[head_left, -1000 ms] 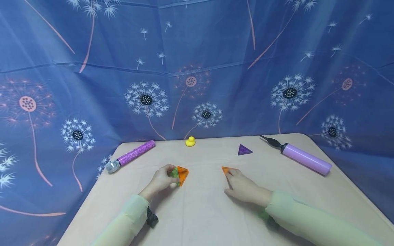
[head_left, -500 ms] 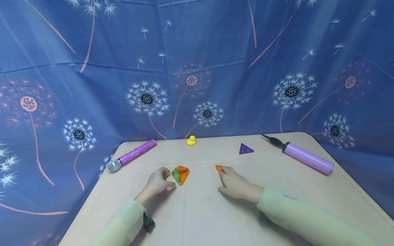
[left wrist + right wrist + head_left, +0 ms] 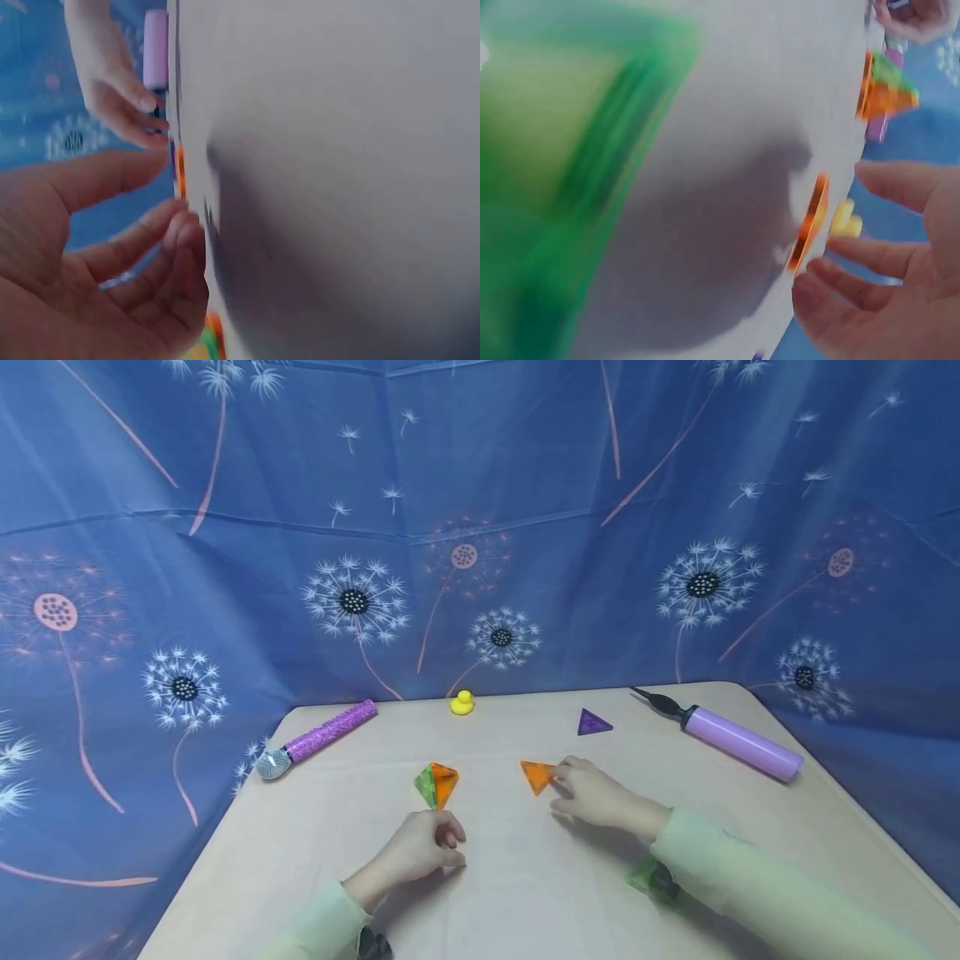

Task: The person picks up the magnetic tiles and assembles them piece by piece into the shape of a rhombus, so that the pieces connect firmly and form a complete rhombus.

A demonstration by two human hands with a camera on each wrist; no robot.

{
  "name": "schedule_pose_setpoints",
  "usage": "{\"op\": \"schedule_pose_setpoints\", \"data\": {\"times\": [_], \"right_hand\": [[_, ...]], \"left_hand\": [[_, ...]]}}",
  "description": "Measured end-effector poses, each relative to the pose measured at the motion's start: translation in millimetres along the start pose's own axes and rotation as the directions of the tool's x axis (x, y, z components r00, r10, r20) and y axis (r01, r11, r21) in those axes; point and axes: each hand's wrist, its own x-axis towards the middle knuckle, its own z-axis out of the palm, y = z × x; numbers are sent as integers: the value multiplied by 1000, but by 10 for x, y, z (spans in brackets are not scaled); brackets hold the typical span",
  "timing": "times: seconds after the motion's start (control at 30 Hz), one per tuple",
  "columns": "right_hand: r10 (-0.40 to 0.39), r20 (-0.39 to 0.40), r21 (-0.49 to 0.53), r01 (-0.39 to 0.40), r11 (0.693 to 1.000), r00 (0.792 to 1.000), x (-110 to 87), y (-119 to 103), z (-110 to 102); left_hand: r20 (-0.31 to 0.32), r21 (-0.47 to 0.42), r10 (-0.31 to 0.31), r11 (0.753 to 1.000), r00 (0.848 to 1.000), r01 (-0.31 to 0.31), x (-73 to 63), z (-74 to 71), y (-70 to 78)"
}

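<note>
An orange triangular tile (image 3: pixel 537 776) lies flat on the table, with my right hand (image 3: pixel 597 795) at its right side. In the right wrist view the right fingers (image 3: pixel 877 259) are relaxed and parted, fingertips close to the orange tile (image 3: pixel 810 221). A small pyramid (image 3: pixel 437 786) of green and orange translucent tiles stands left of the middle. Just in front of it is my left hand (image 3: pixel 420 850), holding nothing. Its thumb and fingers (image 3: pixel 180 232) are loosely bent with a gap between them. A green translucent tile (image 3: pixel 642 877) sits partly hidden beneath the right wrist.
At the back stand a yellow rubber duck (image 3: pixel 462 702) and a purple triangular tile (image 3: pixel 593 722). A glittery purple microphone (image 3: pixel 330 732) lies at the left, a lilac hand pump (image 3: pixel 738 741) at the right. Blue dandelion fabric (image 3: pixel 480 527) hangs behind the table.
My left hand has let go of the pyramid and moved nearer and to the right. The right hand slid the orange tile left, then drew back to its right side, uncovering more of it.
</note>
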Motion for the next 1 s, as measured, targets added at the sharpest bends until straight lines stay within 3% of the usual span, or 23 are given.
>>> {"op": "schedule_pose_setpoints", "data": {"times": [0.07,0.23,0.37,0.5,0.63,0.73,0.87,1.0], "right_hand": [[18,17,68,-20,998,1000,-71,109,-67],[37,98,235,-59,970,994,-308,436,-169],[17,147,246,-53,968,989,-544,539,-256],[7,163,211,-42,977,987,-784,521,-340],[5,183,186,-40,982,983,-960,495,-383],[12,209,191,-53,980,978,-1050,478,-399],[19,242,197,-69,978,970,-1125,440,-412],[7,228,169,-47,985,974,-1167,397,-414]], "left_hand": [[43,38,62,997,997,-64,98,77,82],[91,194,145,968,985,-160,469,229,202],[132,284,178,936,975,-209,733,308,268],[189,348,180,907,965,-238,909,386,361],[262,404,187,870,947,-283,1011,428,412],[312,435,159,853,937,-289,1049,439,432],[331,445,113,857,937,-260,1055,451,444],[336,437,85,868,938,-235,1032,470,466]]}}
